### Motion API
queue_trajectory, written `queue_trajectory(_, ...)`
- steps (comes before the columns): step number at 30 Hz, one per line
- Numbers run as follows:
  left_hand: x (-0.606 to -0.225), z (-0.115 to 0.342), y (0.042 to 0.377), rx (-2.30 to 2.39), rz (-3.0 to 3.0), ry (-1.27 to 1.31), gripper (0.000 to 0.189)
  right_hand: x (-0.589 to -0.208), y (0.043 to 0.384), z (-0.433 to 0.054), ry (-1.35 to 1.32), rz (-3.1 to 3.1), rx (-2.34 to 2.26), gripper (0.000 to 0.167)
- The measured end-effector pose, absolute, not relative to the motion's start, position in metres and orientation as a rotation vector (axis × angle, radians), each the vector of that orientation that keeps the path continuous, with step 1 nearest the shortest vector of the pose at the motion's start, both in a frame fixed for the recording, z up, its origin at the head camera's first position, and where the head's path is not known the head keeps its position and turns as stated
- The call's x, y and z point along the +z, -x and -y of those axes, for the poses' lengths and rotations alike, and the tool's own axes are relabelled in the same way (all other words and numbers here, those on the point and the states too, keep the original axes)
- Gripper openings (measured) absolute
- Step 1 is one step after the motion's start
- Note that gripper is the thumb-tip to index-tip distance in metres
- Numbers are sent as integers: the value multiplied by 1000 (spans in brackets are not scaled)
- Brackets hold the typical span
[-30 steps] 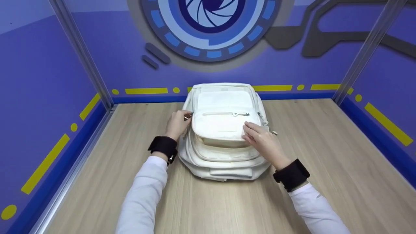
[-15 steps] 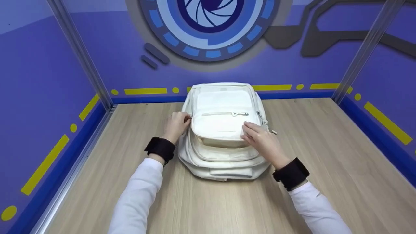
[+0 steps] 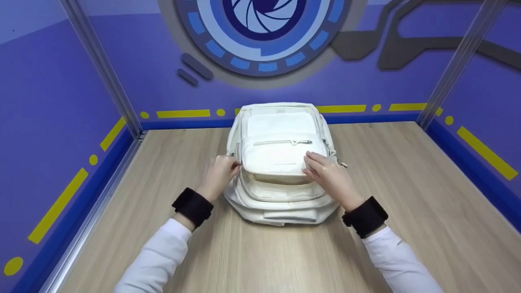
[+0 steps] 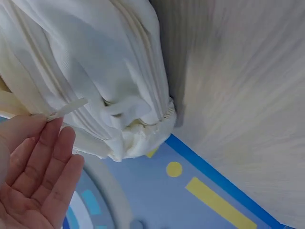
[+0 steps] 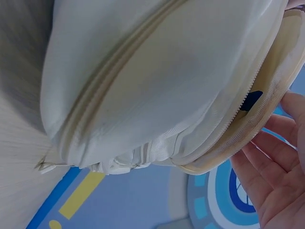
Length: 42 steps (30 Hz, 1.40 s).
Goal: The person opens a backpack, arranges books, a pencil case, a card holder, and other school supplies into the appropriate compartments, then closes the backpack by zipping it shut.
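Observation:
A white backpack (image 3: 281, 122) lies on the table, its front pocket flap (image 3: 268, 156) facing up. Along the near edge the pocket gapes, and in the right wrist view its zipper teeth are parted. At the flap's left side my left hand (image 3: 220, 173) pinches a pale zipper pull (image 4: 71, 108) between thumb and index finger; the other fingers are loosely bent. On the opposite side my right hand (image 3: 327, 175) grips the flap's near right edge, fingertips along the rim (image 5: 228, 160). A dark blue patch (image 5: 251, 100) shows within the opening.
Beneath everything is a wood-grain table (image 3: 399, 183). Printed blue-purple walls (image 3: 163, 53) with metal corner posts (image 3: 103, 69) enclose it at the back and sides. The backpack's top reaches close to the back wall. A cord end (image 3: 344, 165) sticks out at its right.
My left hand has slid toward me along the flap's left side with the zipper pull, its forearm swinging outward. The right hand keeps its hold on the flap in the same place.

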State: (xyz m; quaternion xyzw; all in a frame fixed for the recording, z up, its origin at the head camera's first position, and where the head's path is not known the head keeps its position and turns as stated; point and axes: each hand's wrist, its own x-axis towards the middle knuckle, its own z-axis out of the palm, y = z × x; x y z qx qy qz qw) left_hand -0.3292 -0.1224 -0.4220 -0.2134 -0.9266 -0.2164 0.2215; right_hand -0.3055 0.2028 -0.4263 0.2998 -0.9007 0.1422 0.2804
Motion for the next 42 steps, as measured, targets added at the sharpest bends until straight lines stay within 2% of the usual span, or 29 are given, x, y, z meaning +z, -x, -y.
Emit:
queue_trajectory(10,-424,108,293,-643,2562,592,7,-429,306,-204,-810,2368,344,34)
queue_trajectory(21,-425,82,269,-612,2563,605,9,-428,306,-203,-814,2377,331,34)
queue_trajectory(42,-421,20,269,-634,2586,709,10,-429,304,-204,-798,2363,316,36)
